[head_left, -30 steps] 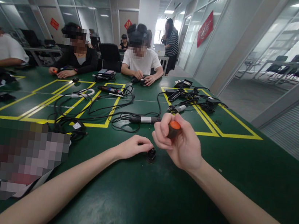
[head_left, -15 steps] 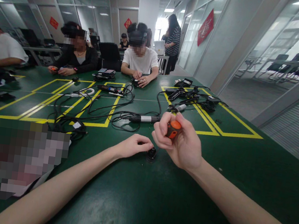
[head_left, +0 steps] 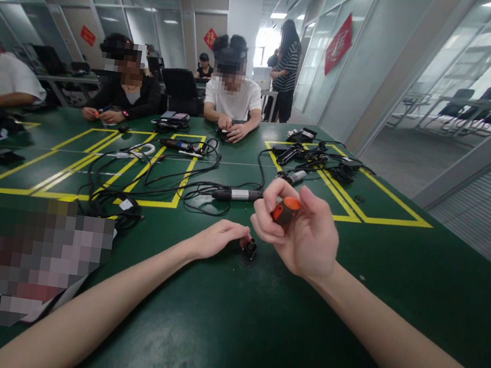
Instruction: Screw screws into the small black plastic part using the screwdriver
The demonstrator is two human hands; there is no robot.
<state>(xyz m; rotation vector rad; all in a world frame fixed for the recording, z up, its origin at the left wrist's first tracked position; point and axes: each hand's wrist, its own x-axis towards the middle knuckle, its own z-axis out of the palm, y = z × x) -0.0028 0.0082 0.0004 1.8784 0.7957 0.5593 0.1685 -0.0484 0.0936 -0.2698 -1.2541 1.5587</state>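
At the left side of the small black part (head_left: 248, 253), the left hand (head_left: 219, 240) has its fingers, grip unclear; right of it, the right hand (head_left: 300, 232) clasps an orange-and-black handle (head_left: 286, 211).

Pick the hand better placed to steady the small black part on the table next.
Probably the left hand: it reaches right up to the small black part on the green table, while the right hand is occupied, curled around an orange-and-dark handle.
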